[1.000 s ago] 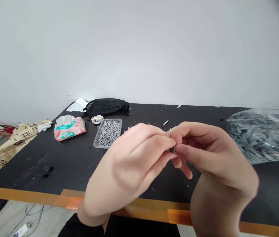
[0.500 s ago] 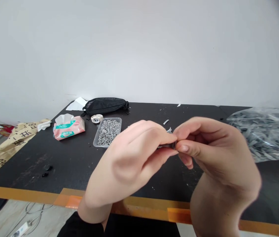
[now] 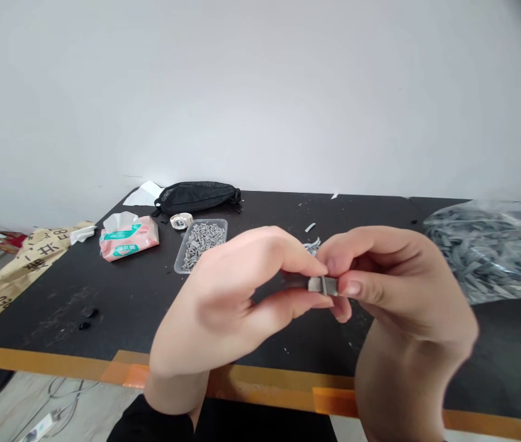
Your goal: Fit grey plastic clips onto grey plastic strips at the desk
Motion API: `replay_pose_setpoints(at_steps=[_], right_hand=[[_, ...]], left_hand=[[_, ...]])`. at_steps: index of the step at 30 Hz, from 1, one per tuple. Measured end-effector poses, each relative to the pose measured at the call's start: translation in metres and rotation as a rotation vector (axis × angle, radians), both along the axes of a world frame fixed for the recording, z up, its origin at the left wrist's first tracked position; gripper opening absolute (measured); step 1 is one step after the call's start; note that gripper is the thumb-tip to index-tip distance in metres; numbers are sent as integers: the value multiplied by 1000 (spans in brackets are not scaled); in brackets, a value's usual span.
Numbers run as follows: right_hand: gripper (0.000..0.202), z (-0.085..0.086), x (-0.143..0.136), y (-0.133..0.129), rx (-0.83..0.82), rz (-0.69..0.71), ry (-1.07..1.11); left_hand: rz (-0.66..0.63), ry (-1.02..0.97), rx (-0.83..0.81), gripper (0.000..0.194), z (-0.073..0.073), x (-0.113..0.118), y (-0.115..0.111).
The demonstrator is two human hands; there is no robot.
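Observation:
A small grey piece with a raised crosswise ridge (image 3: 323, 286) is held between my two hands above the table. My left hand (image 3: 246, 294) pinches it at the ridge, thumb below and index finger above. On its right end, the thumb and index finger of my right hand (image 3: 394, 288) are closed. Just behind the fingers, a few pale grey curved strips (image 3: 312, 246) lie on the table, with one more strip (image 3: 309, 227) farther back. A clear plastic tub (image 3: 179, 261) full of small grey pieces stands beyond my left hand, which partly covers it.
A clear bag of grey strips (image 3: 504, 252) lies at the right. Toward the back left are a tissue pack (image 3: 129, 238), a tape roll (image 3: 180, 221) and a black mesh pouch (image 3: 198, 196). Two small black items (image 3: 88, 319) lie front left. Brown tape (image 3: 279, 383) lines the table's front edge.
My left fingers have opened out slightly and shifted, so the grey piece, mostly hidden before, now shows between both hands. My right hand has moved a little down.

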State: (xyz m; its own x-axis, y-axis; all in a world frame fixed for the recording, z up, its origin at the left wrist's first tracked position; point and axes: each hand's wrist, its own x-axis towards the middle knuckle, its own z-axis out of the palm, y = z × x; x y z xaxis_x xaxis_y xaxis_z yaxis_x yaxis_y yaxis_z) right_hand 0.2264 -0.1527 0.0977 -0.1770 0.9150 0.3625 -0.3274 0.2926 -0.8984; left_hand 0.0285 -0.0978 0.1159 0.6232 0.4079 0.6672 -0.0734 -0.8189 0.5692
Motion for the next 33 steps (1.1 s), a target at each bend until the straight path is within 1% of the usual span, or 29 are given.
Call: replay_pose_setpoints(at_steps=[5,7,8,11,12,14,16,18,20,22,25,28,30,33], right_hand=[[17,-2,-3,0,-40,-87,12],[18,-3,-3,1,-38,-104,35],[17,-4,-3,2,-29,-88,44],[12,-7,-1,8,4,27,63],[11,-9,0,10,12,68,66],[15,-12,1,16,39,149,75],[23,-15,1,21,104,224,65],[25,-18,-1,27,201,268,14],[23,-19,-3,30,260,260,-46],[19,-20,-4,31,250,242,-54],[13,-20,-2,31,168,250,3],[17,-21,4,29,124,230,46],[18,-20,9,27,129,197,50],[22,-18,12,25,192,185,11]], left_hand=[[77,45,37,14,-1,1,-4],[81,64,41,15,-1,2,-5],[72,70,36,15,0,2,-5],[30,47,42,12,1,4,-1],[28,25,56,11,0,4,1],[20,-49,69,12,-2,7,5],[-18,-129,13,13,-5,9,9],[-88,-172,-102,15,-9,11,12],[-140,-176,-187,16,-11,12,13],[-155,-169,-212,16,-12,12,15],[-185,-196,-192,13,-13,10,20],[-169,-219,-144,12,-13,8,25],[-135,-192,-123,14,-13,6,27],[-137,-162,-134,18,-12,5,28]])
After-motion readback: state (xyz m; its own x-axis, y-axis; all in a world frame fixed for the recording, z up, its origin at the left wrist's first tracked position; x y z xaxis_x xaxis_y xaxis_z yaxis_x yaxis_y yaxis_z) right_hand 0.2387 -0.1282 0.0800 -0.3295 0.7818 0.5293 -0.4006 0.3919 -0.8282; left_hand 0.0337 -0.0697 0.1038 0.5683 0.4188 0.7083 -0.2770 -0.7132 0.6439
